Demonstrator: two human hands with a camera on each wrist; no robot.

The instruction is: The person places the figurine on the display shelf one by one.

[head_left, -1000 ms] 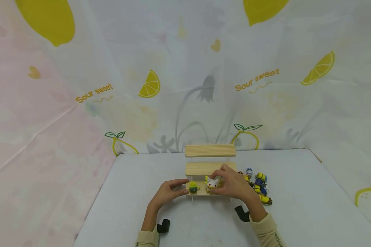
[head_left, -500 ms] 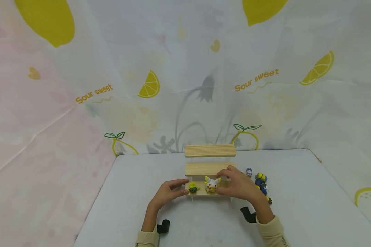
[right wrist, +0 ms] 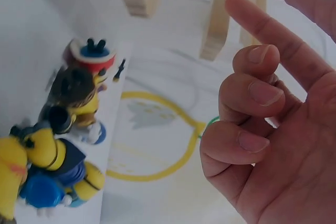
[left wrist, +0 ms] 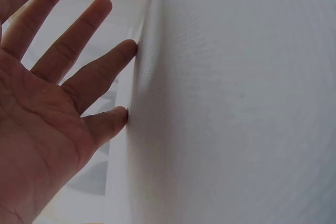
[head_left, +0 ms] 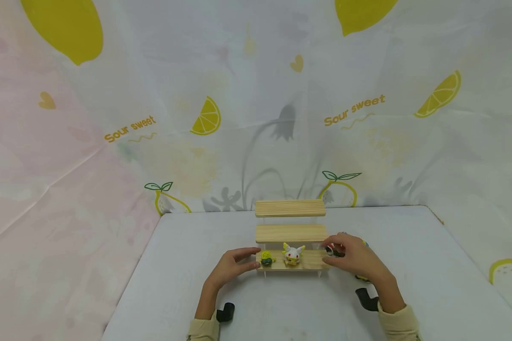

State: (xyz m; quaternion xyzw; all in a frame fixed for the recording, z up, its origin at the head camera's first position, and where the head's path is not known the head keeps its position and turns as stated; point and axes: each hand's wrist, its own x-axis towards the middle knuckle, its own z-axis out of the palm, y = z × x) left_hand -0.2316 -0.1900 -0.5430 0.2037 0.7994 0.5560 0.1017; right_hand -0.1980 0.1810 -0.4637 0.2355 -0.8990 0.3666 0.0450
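Note:
A three-tier wooden display shelf [head_left: 290, 233] stands on the white table. On its lowest board sit a small yellow-and-green figurine [head_left: 266, 258] at the left and a white figurine with yellow ears [head_left: 292, 255] near the middle. My left hand [head_left: 229, 269] touches the left end of that board, its fingers [left wrist: 73, 43] spread. At the right end is my right hand [head_left: 360, 259], thumb and index finger apart, holding nothing. Its other fingers [right wrist: 244, 95] are bent. A red-and-white toy [head_left: 333, 249] shows through the gap between thumb and index finger.
Several toy figurines [right wrist: 65, 163] lie heaped right of the shelf, mostly hidden by my right hand in the head view. Black bent pieces sit at my left wrist [head_left: 226, 312] and right wrist [head_left: 367, 299]. A lemon-printed cloth [head_left: 256, 109] hangs behind the table.
My right hand has let go of the white figurine and moved right, to the shelf's right end. The figurine stays on the lowest board. My left hand has not moved.

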